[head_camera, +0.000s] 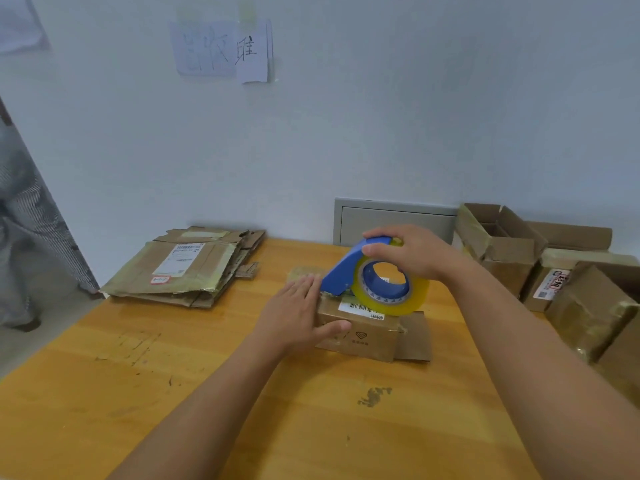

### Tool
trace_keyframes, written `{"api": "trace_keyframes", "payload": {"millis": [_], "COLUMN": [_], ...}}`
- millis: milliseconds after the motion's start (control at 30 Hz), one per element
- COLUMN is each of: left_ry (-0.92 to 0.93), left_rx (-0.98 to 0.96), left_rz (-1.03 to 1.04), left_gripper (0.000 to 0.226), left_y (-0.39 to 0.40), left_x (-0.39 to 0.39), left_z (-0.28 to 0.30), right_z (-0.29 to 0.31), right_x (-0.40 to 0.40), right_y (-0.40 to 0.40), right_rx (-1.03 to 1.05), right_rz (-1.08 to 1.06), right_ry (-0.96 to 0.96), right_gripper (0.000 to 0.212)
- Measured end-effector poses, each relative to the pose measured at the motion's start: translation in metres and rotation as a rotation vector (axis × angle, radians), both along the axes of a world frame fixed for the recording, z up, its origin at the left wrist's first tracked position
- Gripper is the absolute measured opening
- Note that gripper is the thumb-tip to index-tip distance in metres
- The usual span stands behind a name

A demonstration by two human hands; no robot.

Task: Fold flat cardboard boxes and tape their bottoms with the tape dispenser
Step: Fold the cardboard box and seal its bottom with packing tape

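Small cardboard box (pixel 360 332) at centre frame on my wooden table (pixel 207 393), my left hand (pixel 298 311) flat on its top, fingers straight, my right hand (pixel 412 252) gripping blue tape dispenser (pixel 372 277) on box, flat cardboard stack (pixel 187 268) centre left, folded boxes (pixel 554 271) at right edge.

My left hand (pixel 298 308) covers the left end of the small box (pixel 360 332), and the tape dispenser (pixel 372 277) hides its top seam. The papers on the wall (pixel 221 50) are too blurred to read. The boxes at right (pixel 588 306) are cut by the edge.
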State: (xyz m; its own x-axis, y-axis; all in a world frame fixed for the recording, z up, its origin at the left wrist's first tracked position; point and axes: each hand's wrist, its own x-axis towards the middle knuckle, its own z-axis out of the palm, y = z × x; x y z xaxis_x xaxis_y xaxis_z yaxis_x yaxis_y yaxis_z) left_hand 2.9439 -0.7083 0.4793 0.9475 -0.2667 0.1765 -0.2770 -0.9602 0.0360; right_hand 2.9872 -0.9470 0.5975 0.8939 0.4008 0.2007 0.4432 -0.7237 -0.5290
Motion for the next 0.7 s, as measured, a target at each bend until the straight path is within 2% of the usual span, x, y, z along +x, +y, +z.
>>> {"api": "trace_keyframes", "payload": {"millis": [267,467,600,700], "left_ry": [0.048,0.077,0.104,0.060], "left_rx": [0.011,-0.010,0.017,0.052], "left_rz": [-0.038,-0.044,-0.034,-0.068], "left_gripper": [0.116,0.098,0.093,0.093], "left_y": [0.007,0.007,0.005,-0.001], "left_x": [0.008,0.006,0.008,0.008], "left_z": [0.007,0.010,0.013,0.015], "right_z": [0.003,0.007,-0.002,-0.007], "right_x": [-0.001,-0.007,-0.011,-0.009], "right_y": [-0.024,-0.042,-0.044,-0.037], "right_rx": [0.080,0.032,0.104,0.113], "right_rz": [0.035,0.046,0.024,-0.003], "right_ry": [0.001,0.015,-0.006,-0.033], "right_gripper": [0.027,0.033,0.028,0.025]}}
